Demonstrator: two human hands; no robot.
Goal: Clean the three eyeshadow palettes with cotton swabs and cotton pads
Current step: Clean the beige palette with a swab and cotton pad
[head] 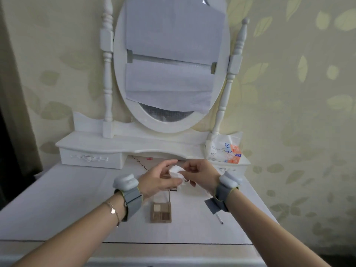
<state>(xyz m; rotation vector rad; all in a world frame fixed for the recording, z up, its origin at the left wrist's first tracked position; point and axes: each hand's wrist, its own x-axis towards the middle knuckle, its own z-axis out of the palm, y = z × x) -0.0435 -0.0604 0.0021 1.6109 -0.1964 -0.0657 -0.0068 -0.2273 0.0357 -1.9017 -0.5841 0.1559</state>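
Observation:
An open eyeshadow palette (161, 212) with brown and beige pans lies on the dressing table near its front middle. My left hand (159, 180) and my right hand (200, 175) meet above and behind it, both pinching a white cotton pad (175, 170). Under my left hand the dark edge of a second palette (173, 189) peeks out, mostly hidden. A thin swab-like stick (219, 218) with a dark tip lies to the right of the open palette. A third palette is not visible.
A white vanity shelf (134, 145) with an oval mirror (171, 64) covered by paper stands at the back. A tissue pack (225, 151) sits on its right end. A grey square piece (211, 205) lies under my right wrist.

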